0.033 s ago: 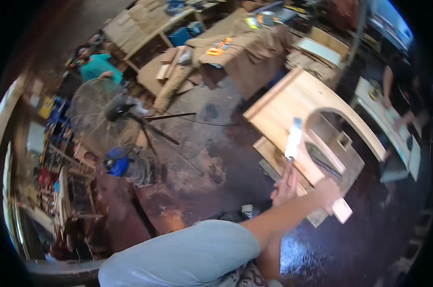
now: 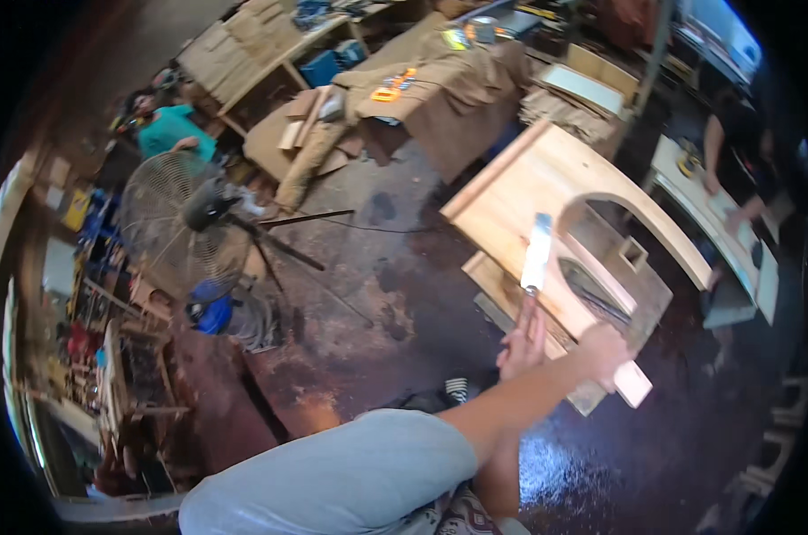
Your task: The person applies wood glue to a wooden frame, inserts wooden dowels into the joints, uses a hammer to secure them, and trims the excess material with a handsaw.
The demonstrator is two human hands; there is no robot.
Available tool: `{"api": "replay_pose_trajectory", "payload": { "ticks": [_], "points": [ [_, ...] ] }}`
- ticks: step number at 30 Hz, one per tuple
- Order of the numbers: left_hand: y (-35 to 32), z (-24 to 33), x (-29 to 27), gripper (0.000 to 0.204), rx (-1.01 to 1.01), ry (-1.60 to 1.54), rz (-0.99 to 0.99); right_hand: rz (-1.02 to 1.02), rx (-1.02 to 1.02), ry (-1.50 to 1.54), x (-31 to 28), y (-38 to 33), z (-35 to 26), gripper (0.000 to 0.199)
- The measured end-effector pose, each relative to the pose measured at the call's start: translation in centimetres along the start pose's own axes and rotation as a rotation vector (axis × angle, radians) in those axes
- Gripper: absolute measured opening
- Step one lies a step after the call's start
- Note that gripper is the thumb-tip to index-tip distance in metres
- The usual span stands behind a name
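A pale wooden panel (image 2: 511, 201) with a large curved cutout lies tilted in front of me, over other boards. My left hand (image 2: 605, 355) is closed around the narrow near arm of the panel, beside the cutout. My left forearm crosses above the right one. Lower and to the left, my right hand (image 2: 522, 348) grips the handle of a flat-bladed scraper (image 2: 536, 254). Its shiny metal blade points away from me and lies over the panel's face, left of the cutout. Whether the blade touches the wood I cannot tell.
A pedestal fan (image 2: 185, 214) stands left on the stained floor. Beyond is a cloth-covered table (image 2: 440, 107) bearing an orange tool (image 2: 391, 89). At right a person in dark clothing (image 2: 747, 147) works at a white board (image 2: 712, 205); another in teal (image 2: 172, 132) is at far left.
The whole view has shifted slightly, moving the scene a little leftward and up. My hands, the scraper and the panel keep about the same places relative to each other.
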State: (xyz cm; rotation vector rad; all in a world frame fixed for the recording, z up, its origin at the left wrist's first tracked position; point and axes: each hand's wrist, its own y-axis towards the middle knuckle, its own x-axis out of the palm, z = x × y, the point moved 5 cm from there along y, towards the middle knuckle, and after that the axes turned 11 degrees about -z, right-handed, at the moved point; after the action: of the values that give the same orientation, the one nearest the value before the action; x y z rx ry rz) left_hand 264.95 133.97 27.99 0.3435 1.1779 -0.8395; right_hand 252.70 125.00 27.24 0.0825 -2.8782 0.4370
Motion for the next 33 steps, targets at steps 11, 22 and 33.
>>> {"api": "replay_pose_trajectory", "payload": {
  "ticks": [11,22,33],
  "points": [
    [0.4,0.8,-0.3,0.068,0.072,0.015,-0.048,0.038,0.037,0.053,0.3,-0.5,0.1,0.061],
    [0.3,1.0,-1.1,0.065,0.061,0.008,-0.096,0.026,0.044,0.085,0.9,-1.0,0.8,0.062],
    [0.4,0.8,-0.7,0.064,0.072,0.009,-0.084,0.113,-0.002,0.006,2.8,-2.9,1.3,0.061]
  ]
}}
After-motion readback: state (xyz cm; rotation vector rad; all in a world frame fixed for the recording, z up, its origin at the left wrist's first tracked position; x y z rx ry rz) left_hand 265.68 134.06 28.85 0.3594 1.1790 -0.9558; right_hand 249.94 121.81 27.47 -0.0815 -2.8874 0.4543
